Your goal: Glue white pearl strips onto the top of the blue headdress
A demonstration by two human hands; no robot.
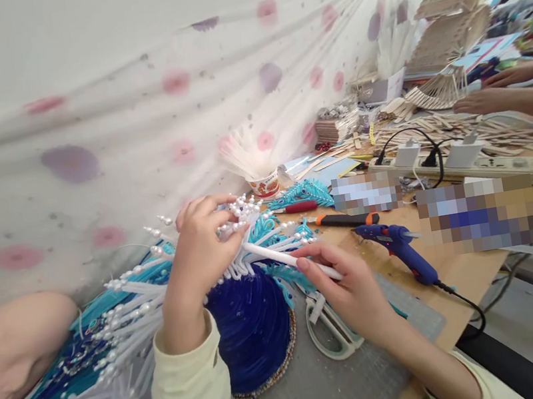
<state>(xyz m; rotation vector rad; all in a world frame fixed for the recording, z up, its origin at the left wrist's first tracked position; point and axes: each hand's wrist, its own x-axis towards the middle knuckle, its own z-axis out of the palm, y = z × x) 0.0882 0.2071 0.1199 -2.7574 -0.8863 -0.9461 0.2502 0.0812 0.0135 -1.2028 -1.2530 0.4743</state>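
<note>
A round dark blue piece (254, 329) with a beaded lower edge sits on the grey cutting mat (337, 390). White looped trim and pearl-tipped white stems spread around its top. My left hand (207, 242) is closed on the white pearl-beaded trim (248, 209) there, its fingertips partly hiding it. Pinched in my right hand (343, 282) is a slim white rod (272, 254), whose far end reaches the trim beside my left fingers. Scissors (330, 331) with pale handles lie under my right hand. More pearl-tipped white stems (128, 316) fan out left of my left wrist.
A blue glue gun (398, 249), an orange-and-black tool (345, 219) and a red-handled tool (298, 207) lie to the right. Behind stand a paper cup (264, 185) of pale sticks and a power strip (468, 164). Another person's hands (494, 101) rest among wooden sticks.
</note>
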